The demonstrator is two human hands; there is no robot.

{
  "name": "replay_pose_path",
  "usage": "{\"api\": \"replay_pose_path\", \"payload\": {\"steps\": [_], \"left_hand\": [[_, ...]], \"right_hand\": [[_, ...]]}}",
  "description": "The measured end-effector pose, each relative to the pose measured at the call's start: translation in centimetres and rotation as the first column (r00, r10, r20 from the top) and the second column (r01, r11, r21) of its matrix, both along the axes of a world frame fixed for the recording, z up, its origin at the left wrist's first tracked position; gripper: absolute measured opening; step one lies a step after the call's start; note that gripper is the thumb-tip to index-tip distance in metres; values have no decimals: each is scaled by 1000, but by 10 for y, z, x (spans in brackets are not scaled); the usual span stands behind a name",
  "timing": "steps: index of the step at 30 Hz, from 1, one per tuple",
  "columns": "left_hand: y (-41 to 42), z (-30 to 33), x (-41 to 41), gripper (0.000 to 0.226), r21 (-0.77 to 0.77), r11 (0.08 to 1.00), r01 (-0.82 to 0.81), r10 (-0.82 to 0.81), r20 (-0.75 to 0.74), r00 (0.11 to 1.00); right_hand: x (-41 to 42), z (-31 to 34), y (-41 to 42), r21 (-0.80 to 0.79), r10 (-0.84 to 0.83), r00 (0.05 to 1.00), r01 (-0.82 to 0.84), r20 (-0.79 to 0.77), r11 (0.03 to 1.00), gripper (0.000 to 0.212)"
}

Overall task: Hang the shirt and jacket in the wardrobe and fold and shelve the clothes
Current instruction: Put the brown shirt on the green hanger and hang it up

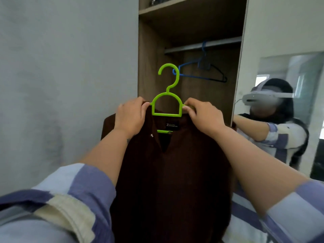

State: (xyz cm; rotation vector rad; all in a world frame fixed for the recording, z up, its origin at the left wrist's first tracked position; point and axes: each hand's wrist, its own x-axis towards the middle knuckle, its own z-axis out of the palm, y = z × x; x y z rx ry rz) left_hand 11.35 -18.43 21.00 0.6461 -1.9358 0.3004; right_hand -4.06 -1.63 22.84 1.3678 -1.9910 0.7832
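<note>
A dark brown shirt (171, 172) hangs on a bright green plastic hanger (167, 102), held up in front of the open wardrobe (154, 50). My left hand (130, 116) grips the shirt's left shoulder over the hanger arm. My right hand (201, 116) pinches the right hanger arm and the collar edge. The hanger's hook points up, below and left of the metal rail (219, 43). The shirt's lower part drops out of view.
An empty blue hanger (201, 69) hangs on the rail. A shelf (175, 6) with dark items sits above. A grey wall (70, 76) stands to the left. The wardrobe door mirror (298, 85) on the right reflects a person wearing a headset.
</note>
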Motion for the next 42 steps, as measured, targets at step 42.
{"api": "replay_pose_path", "payload": {"steps": [42], "left_hand": [[-88, 156, -237, 65, 302, 924, 233, -260, 52, 964]], "right_hand": [[-95, 156, -75, -520, 273, 666, 202, 695, 830, 27]]}}
